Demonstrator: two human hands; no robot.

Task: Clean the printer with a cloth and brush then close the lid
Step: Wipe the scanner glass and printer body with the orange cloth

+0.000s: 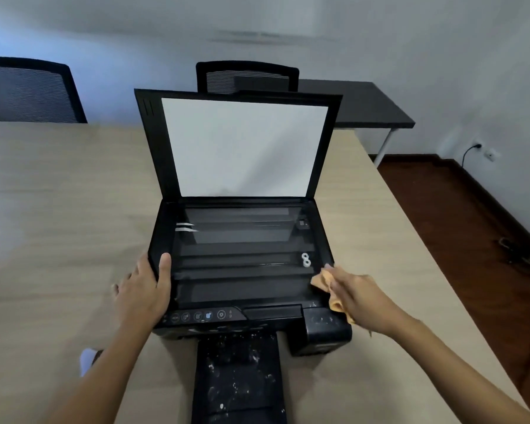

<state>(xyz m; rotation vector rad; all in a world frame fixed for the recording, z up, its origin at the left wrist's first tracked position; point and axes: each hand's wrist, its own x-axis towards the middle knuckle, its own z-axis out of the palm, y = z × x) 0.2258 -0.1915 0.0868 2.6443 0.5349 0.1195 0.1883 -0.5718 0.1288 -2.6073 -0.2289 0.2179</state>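
Note:
A black printer stands on the wooden table in front of me. Its lid is raised upright, white pad facing me, and the scanner glass lies bare. My left hand grips the printer's front left corner, thumb on the glass frame. My right hand presses an orange cloth against the front right corner of the glass. The output tray sticks out toward me, speckled with white dust. No brush is in view.
The light wooden table stretches left and right of the printer. Two black mesh chairs stand behind it. A dark side table sits at the back right. Dark wood floor lies to the right, with a wall socket and cable.

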